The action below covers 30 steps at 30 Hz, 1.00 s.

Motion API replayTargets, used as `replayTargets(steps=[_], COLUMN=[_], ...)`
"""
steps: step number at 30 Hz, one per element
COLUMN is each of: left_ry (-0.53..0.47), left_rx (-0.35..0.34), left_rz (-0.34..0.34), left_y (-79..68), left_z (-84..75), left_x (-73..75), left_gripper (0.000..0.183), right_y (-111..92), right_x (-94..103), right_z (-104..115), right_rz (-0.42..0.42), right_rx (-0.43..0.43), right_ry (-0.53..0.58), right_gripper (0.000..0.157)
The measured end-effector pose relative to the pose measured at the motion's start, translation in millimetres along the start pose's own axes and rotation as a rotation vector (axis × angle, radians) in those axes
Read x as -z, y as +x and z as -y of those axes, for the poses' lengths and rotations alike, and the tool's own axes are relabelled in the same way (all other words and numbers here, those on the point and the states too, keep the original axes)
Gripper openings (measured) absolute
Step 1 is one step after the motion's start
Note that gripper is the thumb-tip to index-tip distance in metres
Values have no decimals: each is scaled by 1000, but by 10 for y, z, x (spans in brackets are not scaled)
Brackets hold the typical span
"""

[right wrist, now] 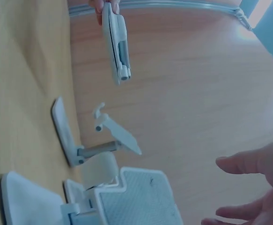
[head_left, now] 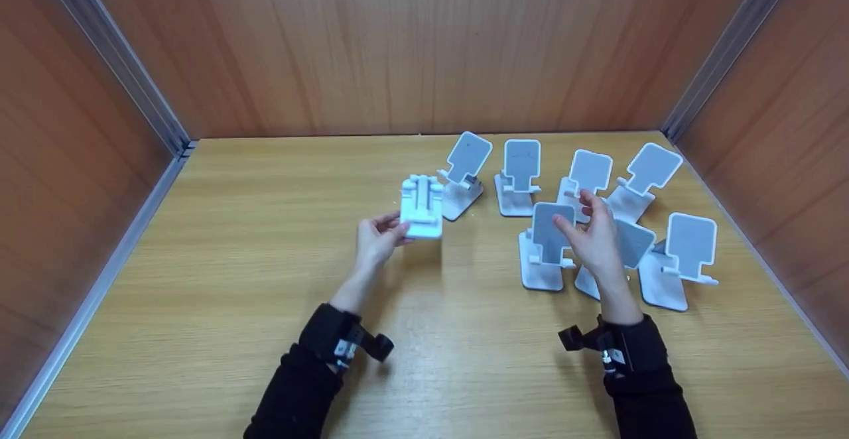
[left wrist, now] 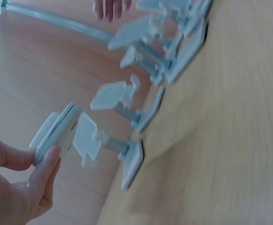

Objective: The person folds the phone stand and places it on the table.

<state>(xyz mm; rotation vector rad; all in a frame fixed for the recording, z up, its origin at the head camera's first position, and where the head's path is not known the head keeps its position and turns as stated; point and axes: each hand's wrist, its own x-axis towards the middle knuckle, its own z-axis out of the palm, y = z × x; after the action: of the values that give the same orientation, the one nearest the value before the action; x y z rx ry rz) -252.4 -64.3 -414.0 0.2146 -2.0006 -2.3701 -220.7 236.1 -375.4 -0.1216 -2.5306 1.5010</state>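
Note:
My left hand (head_left: 377,243) pinches a folded white phone stand (head_left: 422,207) between thumb and fingers, raised over the table left of the other stands. In the left wrist view the folded stand (left wrist: 56,133) appears edge-on, its plates lying flat together. My right hand (head_left: 595,237) is over the unfolded stands at the right, thumb and fingers spread with nothing between them. Nearest to it is a front unfolded phone stand (head_left: 550,240), which its thumb overlaps in the head view. Another unfolded stand (head_left: 633,243) is partly hidden behind this hand.
Several more unfolded phone stands stand towards the back and right, among them a tilted one (head_left: 469,157), an upright one (head_left: 522,164) and one at the far right (head_left: 690,247). Wooden panels (head_left: 424,48) with metal edging enclose the wooden table (head_left: 232,260) at the back and sides.

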Motion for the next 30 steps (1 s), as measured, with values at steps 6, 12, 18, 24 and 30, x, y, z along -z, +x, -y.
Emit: replayTargets(steps=[6, 12, 18, 24, 30], left_ry=[74, 104, 183, 198, 300], left_rx=[108, 215, 217, 238, 190], left_rz=[-97, -190, -212, -240, -275], left_y=[348, 638, 800, 887, 937], left_z=[25, 117, 247, 346, 383], left_x=[146, 160, 171, 143, 105], left_gripper=[32, 32, 31, 31, 26], right_y=[71, 127, 154, 172, 196], right_x=[10, 19, -7, -23, 24], right_z=[-99, -192, -254, -297, -308], right_rz=[113, 201, 210, 204, 224], right_rx=[-122, -184, -202, -221, -262], right_ry=[-100, -83, -40, -36, -3], right_gripper=[76, 74, 57, 40, 30])
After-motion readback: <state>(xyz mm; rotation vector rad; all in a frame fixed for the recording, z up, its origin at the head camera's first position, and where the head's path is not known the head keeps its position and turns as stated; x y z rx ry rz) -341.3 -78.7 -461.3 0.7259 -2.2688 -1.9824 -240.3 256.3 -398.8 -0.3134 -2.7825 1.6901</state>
